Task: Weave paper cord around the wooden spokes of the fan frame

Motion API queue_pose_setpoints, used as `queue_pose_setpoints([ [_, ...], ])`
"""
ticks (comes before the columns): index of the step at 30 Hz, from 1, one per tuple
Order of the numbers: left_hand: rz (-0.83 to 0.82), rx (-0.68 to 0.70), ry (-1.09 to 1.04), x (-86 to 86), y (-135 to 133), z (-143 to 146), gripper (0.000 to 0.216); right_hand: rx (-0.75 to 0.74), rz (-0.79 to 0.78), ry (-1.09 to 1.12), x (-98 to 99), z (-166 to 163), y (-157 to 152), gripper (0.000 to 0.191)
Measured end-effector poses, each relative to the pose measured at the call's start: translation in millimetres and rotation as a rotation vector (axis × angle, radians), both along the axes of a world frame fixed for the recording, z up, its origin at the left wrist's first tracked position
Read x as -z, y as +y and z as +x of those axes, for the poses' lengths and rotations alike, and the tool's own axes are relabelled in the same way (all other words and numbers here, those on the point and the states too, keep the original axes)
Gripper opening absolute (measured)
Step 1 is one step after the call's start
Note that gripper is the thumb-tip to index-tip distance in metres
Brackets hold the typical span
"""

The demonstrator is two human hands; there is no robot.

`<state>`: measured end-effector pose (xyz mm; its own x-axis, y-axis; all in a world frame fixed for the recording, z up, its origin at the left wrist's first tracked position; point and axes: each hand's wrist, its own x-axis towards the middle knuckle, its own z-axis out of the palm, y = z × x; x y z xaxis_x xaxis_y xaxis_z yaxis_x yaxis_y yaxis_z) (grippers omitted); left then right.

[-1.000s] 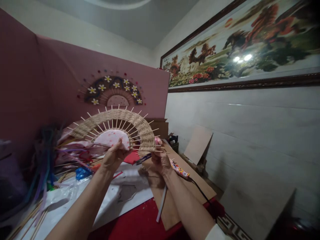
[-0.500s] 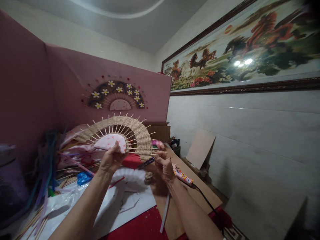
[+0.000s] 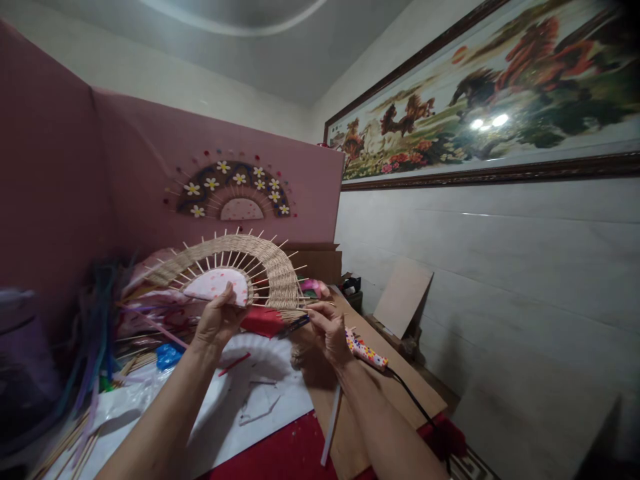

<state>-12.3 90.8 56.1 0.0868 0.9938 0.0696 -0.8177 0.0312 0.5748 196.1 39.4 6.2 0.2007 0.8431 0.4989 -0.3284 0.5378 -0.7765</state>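
My left hand (image 3: 220,323) grips a half-round woven fan (image 3: 283,275) by its white semicircular base with pink spots, thumb on the front. Thin sticks radiate from that base through a tan band of woven cord, and their tips poke out past the rim. At the fan's lower right corner, my right hand (image 3: 329,330) is closed, its thumb and finger pinching near the tip of the lowest stick. Whether a cord end is also between those fingers cannot be made out. Below the fan lies a small ball of twine (image 3: 299,357), partly in shadow.
A glue gun (image 3: 367,351) with a dotted cover and black cable lies on a brown board (image 3: 400,387). White paper (image 3: 280,380) and a clear stick (image 3: 331,427) lie nearby. Loose sticks and plastic crowd the left. A flower-decorated fan (image 3: 239,180) hangs on the pink panel.
The fan and my left hand have shifted slightly left. My right hand stays at the fan's lower right corner, still pinching.
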Motion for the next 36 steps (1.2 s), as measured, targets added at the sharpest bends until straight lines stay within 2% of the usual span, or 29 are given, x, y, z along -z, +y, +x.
queue_pose_setpoints([
  [10,0.006,-0.007,0.006,-3.0,-1,-5,0.016,0.095,0.008,-0.140,1.7,2,0,0.006],
  [16,-0.055,-0.036,-0.023,1.5,2,-8,0.014,0.134,0.076,-0.283,-5.2,-7,-9,0.006],
  [28,-0.056,-0.010,-0.040,-0.5,1,-8,0.010,0.131,0.072,-0.238,-2.9,-7,-10,0.007],
  [36,-0.043,-0.022,-0.028,2.3,6,-11,0.012,0.133,0.062,-0.264,-8.5,-6,-15,0.009],
])
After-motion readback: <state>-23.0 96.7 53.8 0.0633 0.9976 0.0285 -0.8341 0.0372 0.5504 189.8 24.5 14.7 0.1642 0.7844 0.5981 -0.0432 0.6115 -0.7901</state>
